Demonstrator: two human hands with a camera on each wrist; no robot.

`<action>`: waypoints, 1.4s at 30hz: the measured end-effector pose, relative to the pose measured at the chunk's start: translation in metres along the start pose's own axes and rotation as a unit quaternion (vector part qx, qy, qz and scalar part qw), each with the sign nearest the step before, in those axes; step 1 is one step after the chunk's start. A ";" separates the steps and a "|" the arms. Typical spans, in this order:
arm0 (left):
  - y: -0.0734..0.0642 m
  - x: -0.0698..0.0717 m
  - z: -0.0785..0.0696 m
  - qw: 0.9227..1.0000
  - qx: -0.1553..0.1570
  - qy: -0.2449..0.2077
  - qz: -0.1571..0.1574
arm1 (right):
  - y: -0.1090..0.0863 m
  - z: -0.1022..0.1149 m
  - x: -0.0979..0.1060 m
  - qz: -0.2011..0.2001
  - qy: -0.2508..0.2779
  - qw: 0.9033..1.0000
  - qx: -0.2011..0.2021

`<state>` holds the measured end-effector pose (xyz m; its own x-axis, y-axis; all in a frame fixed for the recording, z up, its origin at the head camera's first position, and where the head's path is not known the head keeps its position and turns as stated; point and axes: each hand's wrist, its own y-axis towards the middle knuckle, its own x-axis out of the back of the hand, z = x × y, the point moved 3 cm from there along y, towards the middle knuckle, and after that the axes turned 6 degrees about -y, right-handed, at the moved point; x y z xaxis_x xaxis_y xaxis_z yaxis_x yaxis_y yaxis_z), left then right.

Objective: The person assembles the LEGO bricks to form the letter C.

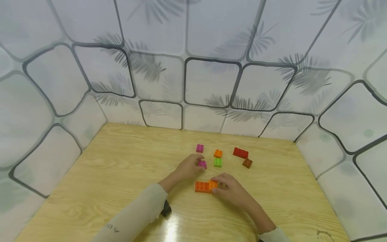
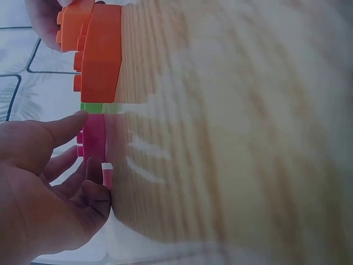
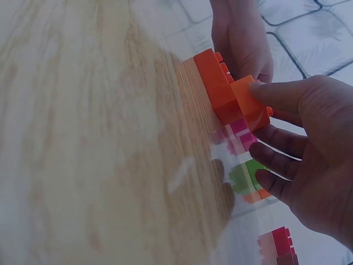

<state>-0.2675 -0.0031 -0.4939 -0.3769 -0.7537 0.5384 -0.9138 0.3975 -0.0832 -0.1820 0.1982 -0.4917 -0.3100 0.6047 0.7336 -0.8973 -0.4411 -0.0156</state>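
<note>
My right hand (image 1: 234, 191) pinches a small light-orange toy brick (image 3: 251, 103) between thumb and fingers. That small brick sits over the right end of a longer dark-orange brick (image 1: 201, 187); whether it is fully pressed on cannot be seen. Up and left of them, my left hand (image 1: 189, 167) is at a small magenta brick (image 1: 202, 164) standing on the table. In the left wrist view, thumb and fingers spread around the magenta brick (image 2: 95, 138) without a clear grip.
Behind the hands lie another magenta brick (image 1: 200, 148), an orange brick (image 1: 218, 153), a lime-green brick (image 1: 217, 162), a long red brick (image 1: 240, 153) and a brown brick (image 1: 247, 163). Patterned fabric walls (image 1: 211, 84) border the wooden table (image 1: 121, 151) at back and sides.
</note>
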 end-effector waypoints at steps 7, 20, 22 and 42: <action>-0.004 0.002 0.004 1.000 -0.012 0.001 -0.004 | 0.001 -0.001 -0.001 0.000 -0.006 1.000 0.002; -0.005 0.002 0.004 1.000 -0.012 0.014 0.004 | 0.001 -0.002 -0.002 0.001 -0.001 1.000 0.011; -0.007 0.004 0.003 1.000 -0.014 0.007 0.007 | 0.001 -0.001 -0.001 -0.001 0.002 1.000 0.016; -0.026 0.014 -0.011 0.999 -0.029 0.002 0.037 | -0.001 -0.001 -0.001 -0.007 0.016 0.999 0.029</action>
<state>-0.2468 -0.0183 -0.4753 -0.4426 -0.7189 0.5360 -0.8730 0.4821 -0.0741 -0.1810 0.1985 -0.4934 -0.3087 0.6319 0.7110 -0.8821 -0.4698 0.0346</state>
